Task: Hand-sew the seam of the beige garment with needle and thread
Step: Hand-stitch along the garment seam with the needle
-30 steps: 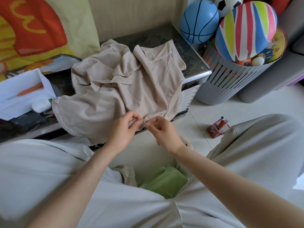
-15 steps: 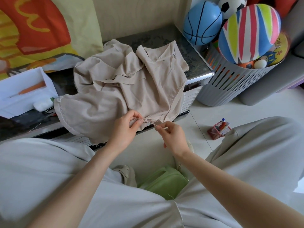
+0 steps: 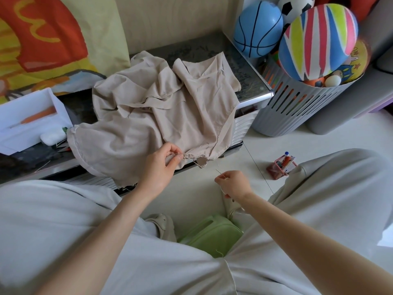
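My right grip, pinching the needle, had drawn away from the seam my left grip pinched; one stitch pulled through, I judged.

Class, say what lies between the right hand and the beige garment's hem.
Head view: only the tip of the needle pinched by the right hand, over bare floor.

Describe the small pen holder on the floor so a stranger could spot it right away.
Start at the grey slatted basket heaped with balls on the right. On the pale floor in front of it, beside the person's right knee, sits a pink mesh pen holder. Unlike the big balls, it is tiny and boxy, with a blue-capped pen poking out.
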